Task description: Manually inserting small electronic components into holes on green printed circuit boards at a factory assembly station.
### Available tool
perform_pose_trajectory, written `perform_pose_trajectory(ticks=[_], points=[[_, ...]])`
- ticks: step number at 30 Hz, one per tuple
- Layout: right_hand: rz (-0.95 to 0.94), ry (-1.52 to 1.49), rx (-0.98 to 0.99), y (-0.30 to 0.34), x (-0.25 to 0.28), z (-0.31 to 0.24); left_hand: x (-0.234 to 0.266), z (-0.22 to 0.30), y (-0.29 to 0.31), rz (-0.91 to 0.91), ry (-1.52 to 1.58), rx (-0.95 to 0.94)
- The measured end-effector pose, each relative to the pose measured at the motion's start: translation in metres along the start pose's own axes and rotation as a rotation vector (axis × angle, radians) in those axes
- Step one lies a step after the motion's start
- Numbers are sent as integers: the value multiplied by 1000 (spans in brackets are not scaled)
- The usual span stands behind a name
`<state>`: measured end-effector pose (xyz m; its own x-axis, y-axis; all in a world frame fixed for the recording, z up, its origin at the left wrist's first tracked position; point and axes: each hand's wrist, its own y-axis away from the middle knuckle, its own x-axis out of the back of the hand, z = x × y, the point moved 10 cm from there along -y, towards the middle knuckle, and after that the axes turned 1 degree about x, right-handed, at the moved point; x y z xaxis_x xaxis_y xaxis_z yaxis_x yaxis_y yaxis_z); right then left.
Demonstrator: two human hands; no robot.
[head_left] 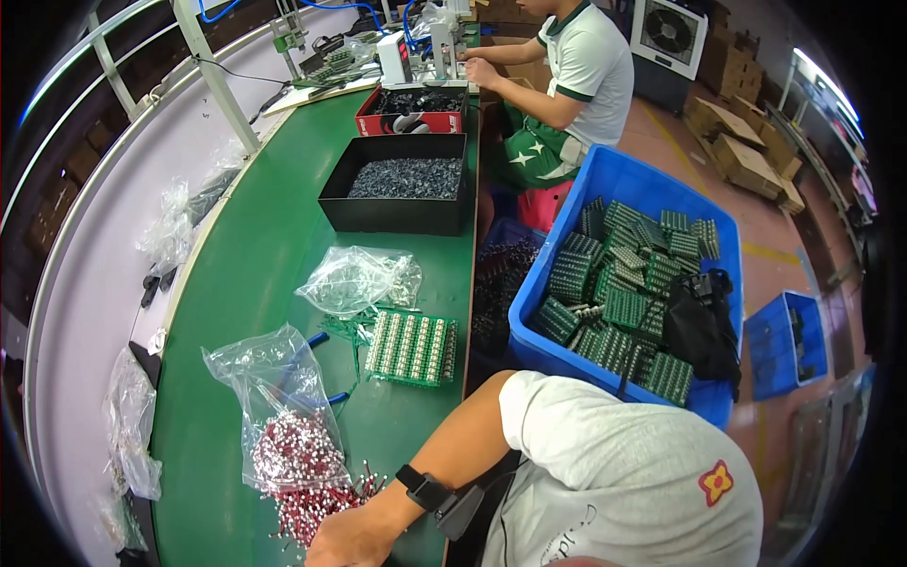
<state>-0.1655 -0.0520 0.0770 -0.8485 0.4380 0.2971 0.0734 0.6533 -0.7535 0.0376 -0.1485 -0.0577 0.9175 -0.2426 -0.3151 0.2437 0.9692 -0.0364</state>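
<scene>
My right hand (354, 537) is at the lower edge, beside a loose pile of short red-and-white pieces, seemingly wires (316, 508). Its fingers point away and are mostly hidden, so I cannot tell whether they hold anything. A black band circles that wrist. Above the pile lies a clear plastic bag (274, 378) with more of these pieces spilling from its mouth. Blue-handled pliers or cutters (333, 399) lie partly under the bag. A stack of green circuit board panels (411, 348) sits beyond my forearm, next to green scraps. My left hand is out of view.
Farther along the green bench (250, 236) are a clear bag (359, 279), a black box (392, 215) of small dark parts and a red box (411, 123). To the right stands a blue bin (619, 165) full of green boards. A co-worker (586, 66) sits at a small machine.
</scene>
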Motion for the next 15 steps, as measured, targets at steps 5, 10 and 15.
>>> perform_pose_trajectory(ticks=[5, 10, 15], points=[[29, -19, 2, 0, 6, -3, 10, -7, -3, -25, 89, -62], [35, 6, 7, -2, 8, -6, -2, 0, -24, -37, 162, -120], [14, -17, 13, 1, 3, -2, -149, 99, 53, -780, 493, -307]])
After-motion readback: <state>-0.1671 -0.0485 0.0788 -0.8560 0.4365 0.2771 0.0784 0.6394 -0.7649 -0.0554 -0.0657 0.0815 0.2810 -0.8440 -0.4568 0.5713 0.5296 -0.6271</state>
